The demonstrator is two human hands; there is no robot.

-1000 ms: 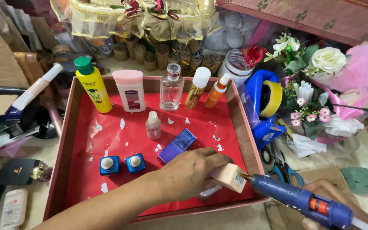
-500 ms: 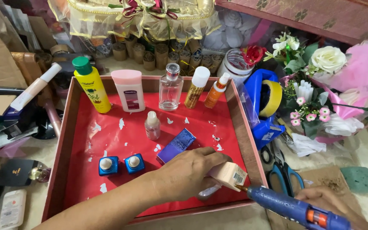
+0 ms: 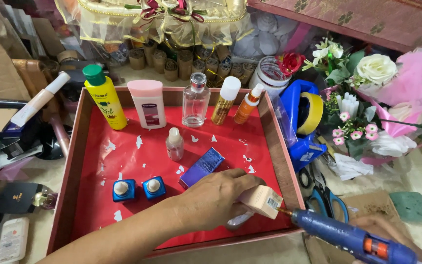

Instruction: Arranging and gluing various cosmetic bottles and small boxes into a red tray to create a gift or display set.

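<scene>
Tray [image 3: 81,146] floor lies open at left-centre; bottles [image 3: 147,103] line the back wall, two blue jars [image 3: 137,189] stand low

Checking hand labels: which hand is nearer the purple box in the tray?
Left. The left hand lies right beside the purple box, gripping a beige tube; the right hand is outside the tray, holding the glue gun.

There is only one view, from a camera worn on the person's head. It looks steeply down and forward onto a red-lined tray [image 3: 81,161] that fills the middle of the frame. The camera is near: the left hand [image 3: 216,200] and its forearm enter from the lower edge, and the right hand [image 3: 379,230] is cut off at the lower right corner. The far side of the work place, with artificial flowers [image 3: 362,73], lies along the upper part of the frame.
</scene>
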